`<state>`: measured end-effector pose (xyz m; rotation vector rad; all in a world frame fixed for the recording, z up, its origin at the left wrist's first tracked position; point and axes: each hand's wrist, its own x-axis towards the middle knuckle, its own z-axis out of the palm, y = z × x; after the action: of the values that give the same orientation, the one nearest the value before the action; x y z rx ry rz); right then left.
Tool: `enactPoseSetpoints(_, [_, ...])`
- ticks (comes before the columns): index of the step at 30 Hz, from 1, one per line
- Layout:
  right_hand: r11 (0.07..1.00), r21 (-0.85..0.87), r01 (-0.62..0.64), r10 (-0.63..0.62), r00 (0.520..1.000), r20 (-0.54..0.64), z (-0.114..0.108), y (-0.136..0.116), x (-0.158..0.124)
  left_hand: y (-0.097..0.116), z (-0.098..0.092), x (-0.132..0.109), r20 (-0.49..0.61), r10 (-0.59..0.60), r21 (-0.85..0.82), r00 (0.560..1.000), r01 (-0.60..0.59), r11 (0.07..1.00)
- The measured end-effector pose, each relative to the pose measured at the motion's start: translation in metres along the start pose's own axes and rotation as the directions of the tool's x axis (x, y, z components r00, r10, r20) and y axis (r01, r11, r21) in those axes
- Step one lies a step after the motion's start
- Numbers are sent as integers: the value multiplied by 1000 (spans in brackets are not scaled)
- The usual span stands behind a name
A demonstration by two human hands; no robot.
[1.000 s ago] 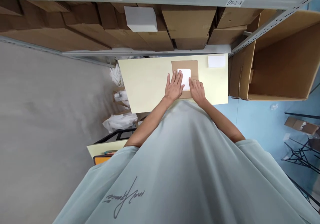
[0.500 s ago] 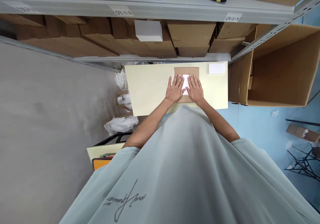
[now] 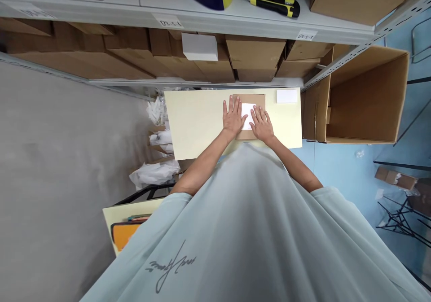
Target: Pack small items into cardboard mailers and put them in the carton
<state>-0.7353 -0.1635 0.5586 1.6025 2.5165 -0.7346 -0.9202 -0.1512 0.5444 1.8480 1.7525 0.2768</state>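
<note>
Since half a second ago my left hand (image 3: 233, 115) slid a little toward 9 o'clock, so more of the white label (image 3: 248, 110) shows between my hands. Both hands lie flat with fingers stretched and grip nothing. The left one presses the left edge of the brown parcel (image 3: 257, 99), and my right hand (image 3: 261, 123) presses its right part, touching the label. The parcel lies on the pale yellow table (image 3: 195, 122). A white card (image 3: 287, 96) lies at 2 o'clock from it, and an open carton (image 3: 363, 100) stands at 3 o'clock
</note>
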Motion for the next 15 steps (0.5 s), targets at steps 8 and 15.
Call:
enactPoseSetpoints(8, [999, -46, 5, -4, 1000, 23, 0, 3, 0, 0, 2, -27, 99, 126, -3, 987, -127, 992])
enactPoseSetpoints(15, [996, -88, -17, 19, 1000, 24, 2, 0, 8, 4, -4, -2, 90, 3, 44, 996, -7, 999])
